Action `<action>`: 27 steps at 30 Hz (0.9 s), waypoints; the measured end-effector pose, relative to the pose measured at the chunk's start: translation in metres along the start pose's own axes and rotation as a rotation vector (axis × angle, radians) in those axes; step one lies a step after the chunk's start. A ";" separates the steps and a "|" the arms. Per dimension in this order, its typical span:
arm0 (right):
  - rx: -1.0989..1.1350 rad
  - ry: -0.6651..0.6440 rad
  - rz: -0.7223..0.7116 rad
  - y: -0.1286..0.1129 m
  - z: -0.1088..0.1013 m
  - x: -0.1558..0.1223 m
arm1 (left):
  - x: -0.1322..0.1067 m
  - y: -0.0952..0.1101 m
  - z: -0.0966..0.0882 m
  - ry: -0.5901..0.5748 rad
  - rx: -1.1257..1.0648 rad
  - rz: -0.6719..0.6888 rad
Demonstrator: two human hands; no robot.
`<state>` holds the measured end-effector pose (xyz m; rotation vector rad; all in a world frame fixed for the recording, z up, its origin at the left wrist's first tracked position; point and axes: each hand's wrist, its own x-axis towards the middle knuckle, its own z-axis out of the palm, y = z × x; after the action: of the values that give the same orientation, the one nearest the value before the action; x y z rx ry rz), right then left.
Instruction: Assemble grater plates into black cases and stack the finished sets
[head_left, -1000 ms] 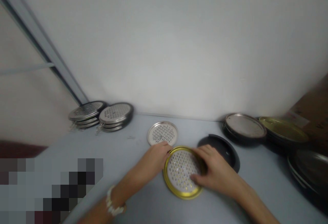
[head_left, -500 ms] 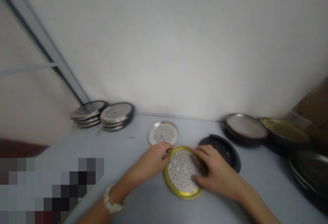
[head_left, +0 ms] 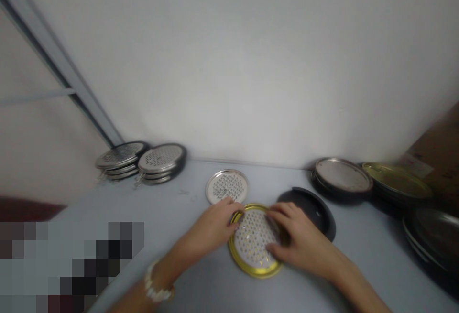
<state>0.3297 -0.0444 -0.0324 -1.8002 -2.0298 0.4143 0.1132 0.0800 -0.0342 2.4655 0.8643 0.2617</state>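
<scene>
A round gold-rimmed disc [head_left: 255, 241] with a pale face full of small holes lies tilted low in the middle of the view. My left hand [head_left: 219, 220] pinches its upper left rim between thumb and fingers. On the other side, my right hand [head_left: 299, 236] grips the right edge, with the thumb laid over the perforated face and the fingers along the top rim. Just behind my left hand lies a silver perforated disc [head_left: 227, 186]. A black round tray-like piece [head_left: 321, 217] sits behind my right hand, partly hidden by it.
Two stacks of silver perforated discs [head_left: 162, 157] with dark edges stand at the left by the wall. At the right are a silver round piece [head_left: 340, 174], a yellowish one [head_left: 396, 179] and dark round pieces [head_left: 433, 236]. A cardboard box [head_left: 442, 145] stands beyond.
Both hands keep their hold on the gold-rimmed disc with almost no movement. The whole view has shifted very slightly.
</scene>
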 end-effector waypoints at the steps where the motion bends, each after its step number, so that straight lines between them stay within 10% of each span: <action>1: 0.000 -0.002 0.003 0.000 0.000 0.000 | 0.000 0.001 0.000 0.003 0.006 0.002; 9: 0.008 -0.015 0.000 0.001 -0.001 -0.001 | 0.007 -0.008 -0.013 0.160 0.111 -0.091; 18: -0.001 0.002 -0.006 0.001 0.000 -0.001 | 0.011 -0.011 -0.015 0.077 0.327 -0.093; 27: -0.011 0.004 0.007 0.003 0.005 -0.001 | 0.006 -0.002 -0.022 0.549 0.018 0.027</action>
<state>0.3305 -0.0450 -0.0381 -1.8138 -2.0278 0.4016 0.1096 0.0943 -0.0164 2.4544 1.0459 0.9753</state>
